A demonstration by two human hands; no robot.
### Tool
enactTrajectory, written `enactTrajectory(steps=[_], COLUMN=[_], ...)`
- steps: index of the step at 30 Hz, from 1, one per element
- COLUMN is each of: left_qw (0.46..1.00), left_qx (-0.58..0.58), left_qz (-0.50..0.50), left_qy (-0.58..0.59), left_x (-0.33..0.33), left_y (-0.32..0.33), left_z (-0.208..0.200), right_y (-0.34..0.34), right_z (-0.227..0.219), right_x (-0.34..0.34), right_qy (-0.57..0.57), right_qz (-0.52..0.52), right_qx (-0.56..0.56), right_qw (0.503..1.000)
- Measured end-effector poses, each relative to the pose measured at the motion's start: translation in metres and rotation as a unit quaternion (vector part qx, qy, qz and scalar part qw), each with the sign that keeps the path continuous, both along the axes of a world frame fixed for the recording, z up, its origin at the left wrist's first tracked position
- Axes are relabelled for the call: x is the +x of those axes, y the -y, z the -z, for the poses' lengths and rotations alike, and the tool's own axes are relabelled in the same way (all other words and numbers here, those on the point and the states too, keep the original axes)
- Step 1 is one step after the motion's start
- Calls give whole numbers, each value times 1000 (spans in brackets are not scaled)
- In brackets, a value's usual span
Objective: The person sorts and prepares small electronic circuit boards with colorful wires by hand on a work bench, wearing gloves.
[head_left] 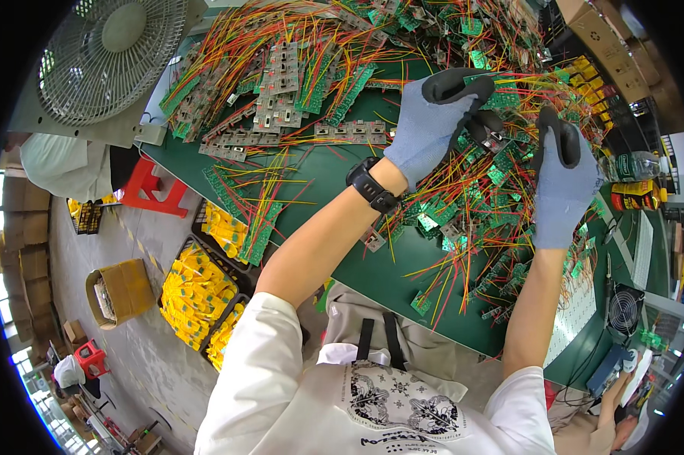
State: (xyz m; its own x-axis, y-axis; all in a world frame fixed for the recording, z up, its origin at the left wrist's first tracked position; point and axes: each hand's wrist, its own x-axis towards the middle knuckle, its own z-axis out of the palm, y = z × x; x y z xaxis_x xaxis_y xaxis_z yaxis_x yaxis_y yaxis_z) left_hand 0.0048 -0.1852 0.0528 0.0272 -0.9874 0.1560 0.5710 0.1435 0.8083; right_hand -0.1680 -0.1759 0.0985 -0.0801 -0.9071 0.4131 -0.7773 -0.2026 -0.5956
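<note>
Both of my hands wear blue knit gloves with black-coated fingers. My left hand point(436, 117) is closed above the pile, its fingertips round a small circuit board point(493, 141) with a metal part on it. Just beyond those fingers lies a green circuit board point(502, 97) with red and yellow wires. My right hand point(565, 178) is closed too, thumb and fingers pressed together near the wires; what it pinches is hidden. Beneath and between the hands spreads a tangled heap of small wired boards point(440, 208).
Board strips with wires point(281, 83) cover the table's far left. A fan point(114, 61) stands beyond them. A plastic bottle point(633, 165) lies right of my right hand. Crates of yellow parts point(194, 292) and a cardboard box point(120, 292) are on the floor at left.
</note>
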Motion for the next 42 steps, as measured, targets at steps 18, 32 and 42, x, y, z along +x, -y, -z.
enactTrajectory(steps=[18, 32, 42], left_qw=[892, 784, 847], left_qx=[-226, -128, 290], left_qz=[-187, -352, -422], left_qy=[343, 495, 142], left_x=[-9, 36, 129], left_y=[-12, -120, -284], left_z=[2, -43, 79], right_y=[-11, 3, -9], right_z=[28, 3, -15], right_x=[22, -5, -2], right_qy=[73, -7, 31], right_qz=[-168, -64, -102], right_qx=[-90, 3, -28], right_qw=[979, 998, 994])
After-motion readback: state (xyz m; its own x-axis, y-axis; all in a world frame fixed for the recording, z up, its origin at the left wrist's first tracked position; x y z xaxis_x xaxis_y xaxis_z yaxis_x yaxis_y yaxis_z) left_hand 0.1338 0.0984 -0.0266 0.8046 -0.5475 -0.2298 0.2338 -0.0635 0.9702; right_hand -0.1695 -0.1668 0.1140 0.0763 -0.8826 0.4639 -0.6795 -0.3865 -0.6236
